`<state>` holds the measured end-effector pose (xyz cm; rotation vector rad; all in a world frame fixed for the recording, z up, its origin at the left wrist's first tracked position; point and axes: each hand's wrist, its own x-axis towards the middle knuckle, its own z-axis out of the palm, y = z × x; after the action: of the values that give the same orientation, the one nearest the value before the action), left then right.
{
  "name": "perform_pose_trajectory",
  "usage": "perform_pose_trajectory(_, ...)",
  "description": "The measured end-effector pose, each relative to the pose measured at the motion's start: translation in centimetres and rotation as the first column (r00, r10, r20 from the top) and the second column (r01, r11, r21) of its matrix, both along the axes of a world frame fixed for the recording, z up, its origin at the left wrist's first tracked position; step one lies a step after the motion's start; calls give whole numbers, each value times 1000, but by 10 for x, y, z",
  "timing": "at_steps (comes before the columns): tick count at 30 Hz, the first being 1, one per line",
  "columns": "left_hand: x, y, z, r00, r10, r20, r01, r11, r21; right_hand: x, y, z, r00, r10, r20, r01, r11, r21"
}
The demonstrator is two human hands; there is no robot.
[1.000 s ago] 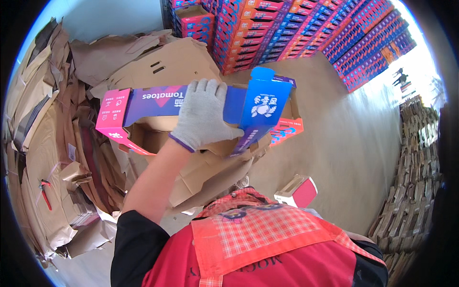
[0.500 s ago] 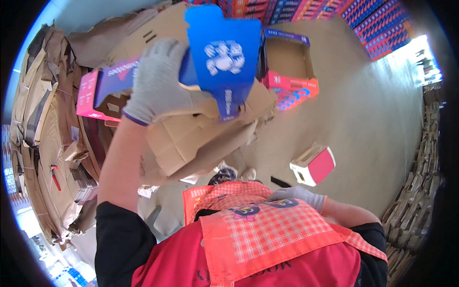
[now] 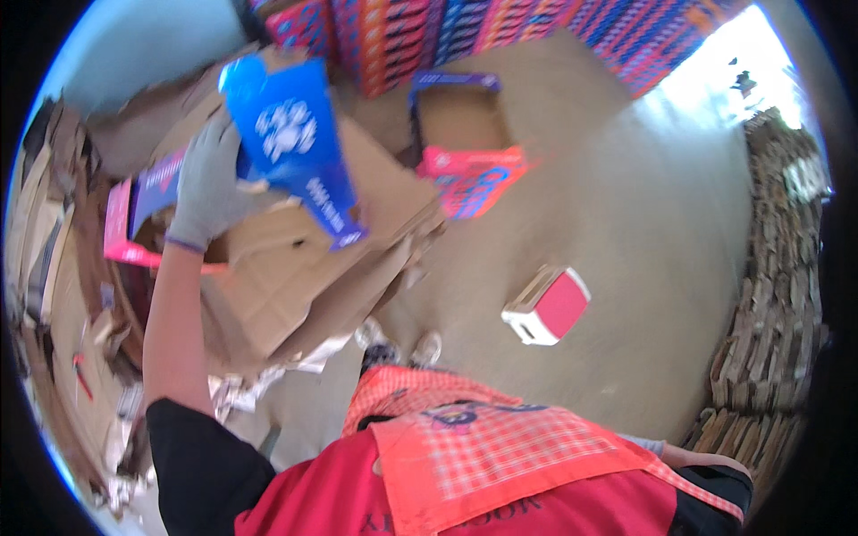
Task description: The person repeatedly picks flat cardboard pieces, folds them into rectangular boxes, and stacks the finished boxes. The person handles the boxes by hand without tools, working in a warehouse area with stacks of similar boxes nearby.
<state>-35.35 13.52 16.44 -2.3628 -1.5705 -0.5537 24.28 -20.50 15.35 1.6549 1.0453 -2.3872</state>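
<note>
While flattened cardboard (image 3: 54,268) fills the far left edge of the frame, the gloved left hand (image 3: 210,188) is raised in the upper left, its fingers clamped on a blue carton (image 3: 290,152) with a white print on its face. That carton is tilted, its lower end pointing toward the middle of the frame, and it overlaps a pink and purple carton (image 3: 134,214) that sticks out just left of the hand. Below them, big brown cardboard sheets (image 3: 304,268) lie in a loose pile at centre left. In the upper middle, an open tray box (image 3: 460,134) with a pink front sits on the floor, with stacked blue and red cartons (image 3: 500,36) behind it along the top. Right of centre, a small pink and white box (image 3: 547,305) lies alone on the floor (image 3: 643,223). At the right edge stands stacked folded cardboard (image 3: 769,295). The right hand is out of view, so I cannot tell its state.
</note>
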Motion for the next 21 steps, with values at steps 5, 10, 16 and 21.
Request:
perform_pose_trajectory(5,4,0,-1,999,-41,-3,41,997,63,-8,-29,-42,999,-34,32,27,980,198)
perform_pose_trajectory(10,16,-5,5,996,17,90,-12,999,-52,-23,-43,-66,995,-93,44,76,952,295)
perform_pose_trajectory(16,19,-6,5,993,-29,115,29,1000,6,-54,-61,-78,987,-150,56,120,925,360)
perform_pose_trajectory(21,17,0,2,995,-26,97,28,1000,-10,-77,-80,-84,978,-189,84,144,913,383)
